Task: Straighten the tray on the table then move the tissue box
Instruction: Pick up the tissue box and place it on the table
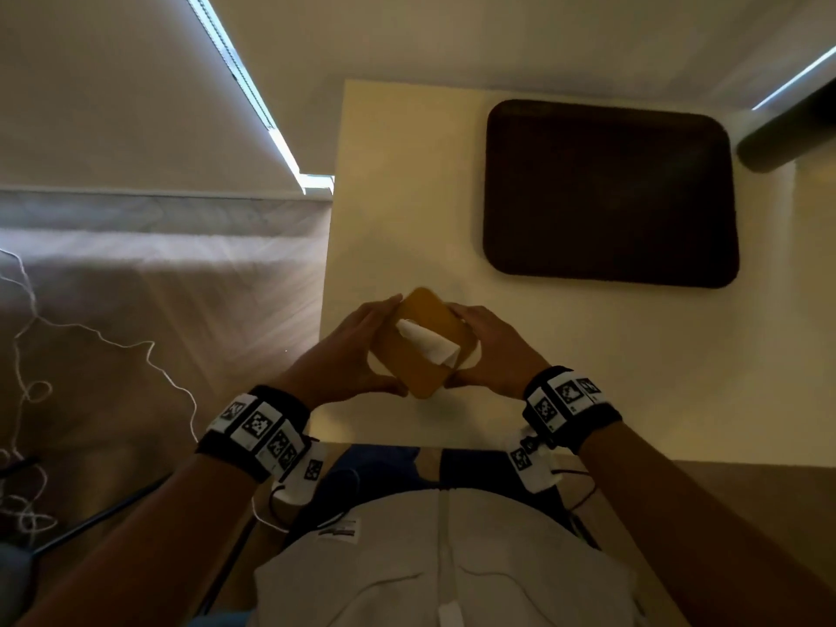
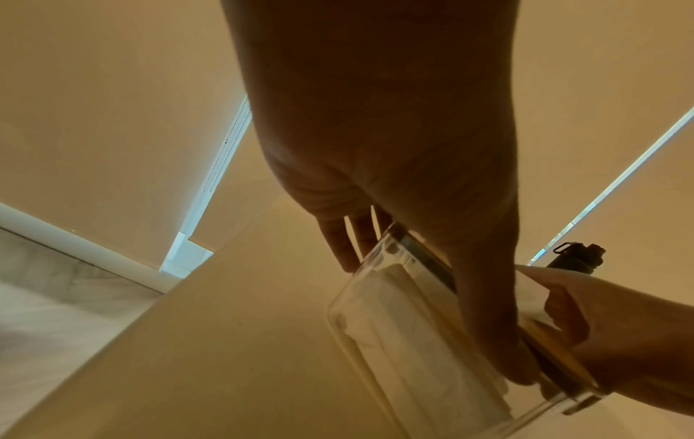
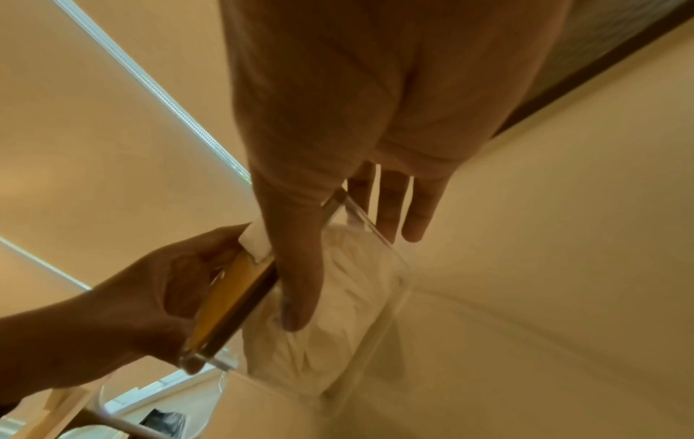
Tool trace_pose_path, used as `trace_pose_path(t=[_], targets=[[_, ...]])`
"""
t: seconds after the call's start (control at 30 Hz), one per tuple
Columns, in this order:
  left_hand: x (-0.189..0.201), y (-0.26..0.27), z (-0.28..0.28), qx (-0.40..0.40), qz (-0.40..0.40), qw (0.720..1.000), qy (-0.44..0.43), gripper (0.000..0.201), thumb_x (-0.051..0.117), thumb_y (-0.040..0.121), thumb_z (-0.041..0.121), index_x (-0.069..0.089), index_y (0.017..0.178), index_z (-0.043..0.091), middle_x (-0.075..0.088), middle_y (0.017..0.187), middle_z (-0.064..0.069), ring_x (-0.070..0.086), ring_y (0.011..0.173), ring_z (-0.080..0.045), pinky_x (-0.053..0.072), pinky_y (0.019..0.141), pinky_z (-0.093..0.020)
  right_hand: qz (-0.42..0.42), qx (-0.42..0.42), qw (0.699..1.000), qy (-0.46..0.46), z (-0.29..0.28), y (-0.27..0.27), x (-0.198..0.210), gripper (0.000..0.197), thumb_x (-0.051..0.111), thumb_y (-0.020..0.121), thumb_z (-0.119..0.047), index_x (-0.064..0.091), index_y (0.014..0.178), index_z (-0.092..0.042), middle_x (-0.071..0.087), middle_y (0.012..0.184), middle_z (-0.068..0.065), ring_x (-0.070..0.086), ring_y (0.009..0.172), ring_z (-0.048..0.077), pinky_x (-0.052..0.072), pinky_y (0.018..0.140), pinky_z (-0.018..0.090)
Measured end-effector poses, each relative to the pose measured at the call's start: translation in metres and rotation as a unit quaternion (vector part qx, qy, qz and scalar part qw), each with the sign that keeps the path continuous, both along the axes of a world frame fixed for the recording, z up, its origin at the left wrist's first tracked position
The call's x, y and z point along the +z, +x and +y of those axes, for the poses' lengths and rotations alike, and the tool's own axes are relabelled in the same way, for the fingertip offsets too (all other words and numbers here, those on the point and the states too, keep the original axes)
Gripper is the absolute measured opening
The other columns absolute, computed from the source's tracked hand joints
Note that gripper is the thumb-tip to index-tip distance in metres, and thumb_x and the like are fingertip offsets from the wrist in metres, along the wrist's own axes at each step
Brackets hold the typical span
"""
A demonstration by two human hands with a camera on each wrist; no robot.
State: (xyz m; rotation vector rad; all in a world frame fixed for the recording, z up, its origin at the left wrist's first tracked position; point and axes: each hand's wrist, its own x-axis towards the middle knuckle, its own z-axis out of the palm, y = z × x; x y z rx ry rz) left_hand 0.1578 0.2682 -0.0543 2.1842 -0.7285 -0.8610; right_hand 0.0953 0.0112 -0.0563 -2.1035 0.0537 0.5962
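Note:
A tissue box point(image 1: 407, 368) with a clear body and a tan lid sits turned diagonally near the table's front left corner, a white tissue point(image 1: 429, 343) poking from its slot. My left hand point(image 1: 380, 346) grips its left side and my right hand point(image 1: 470, 346) grips its right side, thumbs on the near faces. In the left wrist view my left hand point(image 2: 432, 282) lies over the clear box point(image 2: 405, 341). Seen from the right wrist, my right hand point(image 3: 338, 237) holds the box point(image 3: 338, 326). A dark brown tray point(image 1: 493, 196) lies square at the back right. Whether the box is lifted is unclear.
The cream table point(image 1: 407, 196) has its left edge close beside the box. A dark bottle point(image 1: 778, 142) stands at the tray's far right corner. White cables point(image 1: 27, 355) trail on the wood floor to the left. A wall runs behind the table.

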Motion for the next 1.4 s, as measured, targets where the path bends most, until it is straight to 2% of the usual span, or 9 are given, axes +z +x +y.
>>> trace_pose_path(t=[0.1, 0.33, 0.5, 0.6, 0.7, 0.9, 1.17, 1.3, 1.4], targets=[[-0.004, 0.008, 0.003, -0.005, -0.004, 1.0, -0.022, 0.129, 0.09, 0.061, 0.05, 0.013, 0.16, 0.021, 0.032, 0.156, -0.005, 0.037, 0.138, -0.021, 0.04, 0.11, -0.038, -0.004, -0.01, 1.0, -0.005, 0.001, 0.003, 0.001, 0.107, 0.093, 0.056, -0.033, 0.033, 0.145, -0.028, 0.047, 0.134, 0.001, 0.045, 0.113, 0.009, 0.038, 0.097, 0.029], [0.01, 0.066, -0.008, 0.005, -0.046, 0.998, -0.032, 0.123, 0.089, 0.061, 0.049, 0.02, 0.159, 0.019, 0.039, 0.157, -0.007, 0.04, 0.134, -0.013, 0.036, 0.106, -0.028, -0.029, -0.02, 0.999, -0.002, -0.009, 0.058, 0.013, 0.108, 0.093, 0.057, -0.03, 0.033, 0.146, -0.026, 0.048, 0.136, 0.003, 0.049, 0.118, 0.017, 0.045, 0.101, 0.039], [0.023, 0.135, -0.025, 0.008, -0.096, 0.994, -0.042, 0.123, 0.076, 0.059, 0.069, 0.022, 0.158, 0.018, 0.044, 0.154, -0.01, 0.048, 0.132, -0.027, 0.043, 0.106, -0.038, -0.062, -0.035, 0.997, -0.007, -0.024, 0.128, 0.023, 0.107, 0.093, 0.057, -0.025, 0.034, 0.146, -0.019, 0.049, 0.14, 0.005, 0.049, 0.12, 0.016, 0.044, 0.102, 0.035], [0.024, 0.177, -0.033, 0.007, -0.122, 0.992, -0.039, 0.128, 0.066, 0.058, 0.084, 0.023, 0.158, 0.016, 0.045, 0.153, -0.012, 0.051, 0.131, -0.031, 0.047, 0.106, -0.051, -0.07, -0.05, 0.996, -0.015, -0.029, 0.171, 0.029, 0.106, 0.093, 0.058, -0.02, 0.034, 0.146, -0.017, 0.049, 0.141, 0.005, 0.048, 0.119, 0.014, 0.042, 0.1, 0.03], [0.021, 0.217, -0.039, 0.018, -0.117, 0.993, -0.021, 0.133, 0.065, 0.053, 0.088, 0.022, 0.158, 0.017, 0.046, 0.152, -0.011, 0.051, 0.132, -0.03, 0.047, 0.105, -0.054, -0.067, -0.047, 0.996, -0.032, -0.032, 0.213, 0.027, 0.108, 0.093, 0.058, -0.022, 0.032, 0.148, -0.016, 0.048, 0.143, 0.006, 0.049, 0.124, 0.02, 0.043, 0.105, 0.036], [0.013, 0.279, -0.051, 0.003, -0.112, 0.994, 0.016, 0.132, 0.068, 0.051, 0.085, 0.021, 0.157, 0.022, 0.047, 0.151, -0.009, 0.052, 0.13, -0.03, 0.047, 0.106, -0.052, -0.046, -0.045, 0.996, -0.062, -0.039, 0.272, 0.016, 0.112, 0.093, 0.057, -0.027, 0.029, 0.148, -0.019, 0.05, 0.141, 0.006, 0.052, 0.123, 0.026, 0.046, 0.103, 0.045], [0.008, 0.322, -0.075, 0.009, -0.096, 0.995, 0.027, 0.126, 0.087, 0.054, 0.053, 0.025, 0.157, 0.016, 0.05, 0.149, -0.01, 0.053, 0.127, -0.027, 0.043, 0.107, -0.036, -0.023, -0.047, 0.992, -0.112, -0.052, 0.315, 0.014, 0.111, 0.093, 0.059, -0.027, 0.028, 0.149, -0.017, 0.046, 0.146, 0.008, 0.049, 0.127, 0.03, 0.044, 0.101, 0.039], [0.001, 0.325, -0.076, 0.009, -0.093, 0.996, 0.007, 0.129, 0.079, 0.049, 0.064, 0.027, 0.156, 0.015, 0.05, 0.148, -0.01, 0.054, 0.127, -0.027, 0.046, 0.108, -0.044, -0.016, -0.063, 0.994, -0.093, -0.057, 0.318, 0.012, 0.11, 0.093, 0.057, -0.026, 0.032, 0.148, -0.017, 0.048, 0.144, 0.006, 0.051, 0.124, 0.028, 0.046, 0.102, 0.043], [-0.003, 0.326, -0.074, 0.024, -0.079, 0.997, 0.001, 0.128, 0.081, 0.051, 0.061, 0.025, 0.157, 0.016, 0.047, 0.151, -0.009, 0.052, 0.129, -0.025, 0.045, 0.108, -0.039, -0.007, -0.078, 0.994, -0.071, -0.057, 0.317, 0.01, 0.112, 0.094, 0.055, -0.025, 0.031, 0.148, -0.018, 0.047, 0.144, 0.005, 0.05, 0.124, 0.026, 0.045, 0.103, 0.046]])
